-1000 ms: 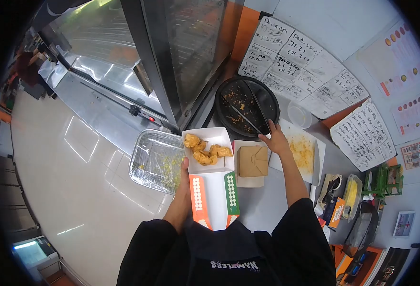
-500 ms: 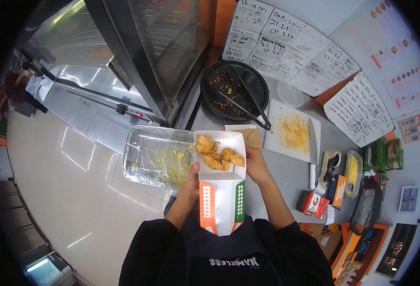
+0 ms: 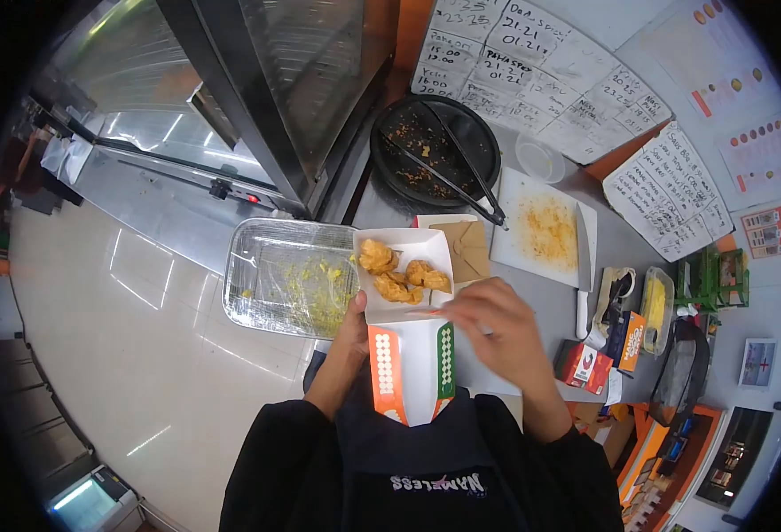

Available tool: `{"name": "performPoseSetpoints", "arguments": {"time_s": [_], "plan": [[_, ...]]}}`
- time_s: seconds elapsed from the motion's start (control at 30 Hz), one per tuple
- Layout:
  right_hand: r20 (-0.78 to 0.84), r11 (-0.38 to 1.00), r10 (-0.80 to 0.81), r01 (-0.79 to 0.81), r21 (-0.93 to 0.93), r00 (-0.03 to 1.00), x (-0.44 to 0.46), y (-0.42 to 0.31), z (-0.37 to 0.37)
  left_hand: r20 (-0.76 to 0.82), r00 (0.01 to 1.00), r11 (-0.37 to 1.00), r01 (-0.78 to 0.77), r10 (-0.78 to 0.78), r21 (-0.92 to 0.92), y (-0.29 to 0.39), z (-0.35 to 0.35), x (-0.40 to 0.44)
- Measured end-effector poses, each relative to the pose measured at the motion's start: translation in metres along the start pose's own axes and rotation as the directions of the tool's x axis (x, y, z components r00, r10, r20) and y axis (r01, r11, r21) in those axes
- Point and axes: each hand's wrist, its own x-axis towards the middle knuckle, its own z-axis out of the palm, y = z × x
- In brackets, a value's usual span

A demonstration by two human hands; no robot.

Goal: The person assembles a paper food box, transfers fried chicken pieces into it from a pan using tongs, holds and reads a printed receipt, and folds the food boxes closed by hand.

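Note:
A white-lined cardboard food box (image 3: pixel 417 239) stands open in front of me, tilted toward my body. Several golden fried chicken pieces (image 3: pixel 392 288) lie inside it. Its long lid (image 3: pixel 421 368), with orange and green patterned sides, hangs down toward my apron. My left hand (image 3: pixel 351 335) grips the box's left side, thumb on the edge. Over the near right corner, where lid and box meet, is my right hand (image 3: pixel 499 330); its fingers are smeared by motion, and their hold is unclear. Behind the box sits a brown folded carton (image 3: pixel 466 251).
A plastic-wrapped wire tray (image 3: pixel 257 306) with yellow-green bits stands at left. Beyond are a black bowl (image 3: pixel 390 199) holding crumbs and black tongs (image 3: pixel 488 206). A stained cutting board (image 3: pixel 532 275) and knife (image 3: pixel 583 257) lie right. A glass-doored cabinet (image 3: pixel 275 97) rises at back left.
My right hand has left the box's right side and come toward me, over its near right corner. My left hand keeps its hold. The view has shifted slightly.

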Motion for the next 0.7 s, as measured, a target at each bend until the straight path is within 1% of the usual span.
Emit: {"name": "performPoseSetpoints", "arguments": {"time_s": [0.03, 0.13, 0.23, 0.33, 0.43, 0.53, 0.63, 0.7], "plan": [[0.040, 0.994, -0.083, 0.086, -0.074, 0.996, 0.002, -0.005, 0.007, 0.003, 1.000, 1.000, 0.008, -0.008, 0.002, 0.000, 0.000, -0.001], [0.113, 0.985, -0.050, 0.068, -0.156, 0.992, 0.004, -0.012, 0.028, 0.013, 1.000, 1.000, -0.003, 0.003, 0.018, 0.000, 0.001, -0.003], [0.126, 0.980, -0.010, 0.035, -0.198, 0.992, 0.007, -0.017, 0.031, -0.002, 1.000, 1.000, -0.013, 0.013, 0.023, 0.001, 0.002, -0.005], [0.068, 0.994, 0.033, -0.025, -0.108, 0.997, 0.001, -0.012, 0.018, -0.027, 1.000, 1.000, 0.006, -0.006, 0.018, 0.000, 0.008, -0.008], [0.023, 0.974, 0.216, -0.217, 0.066, 0.976, -0.024, 0.000, 0.003, -0.044, 0.998, 0.999, 0.038, -0.038, -0.010, -0.002, 0.016, -0.010], [0.126, 0.936, 0.340, -0.348, 0.045, 0.932, -0.057, 0.002, -0.012, -0.028, 0.998, 0.998, 0.057, -0.057, -0.022, -0.007, 0.015, -0.005], [0.117, 0.959, 0.277, -0.268, -0.089, 0.954, -0.079, -0.009, -0.005, -0.038, 0.993, 0.994, 0.107, -0.108, -0.036, -0.015, 0.022, -0.001], [0.113, 0.977, 0.207, -0.198, -0.082, 0.972, -0.099, -0.005, 0.009, -0.035, 0.987, 0.988, 0.153, -0.154, -0.037, -0.020, 0.029, 0.001]]}}
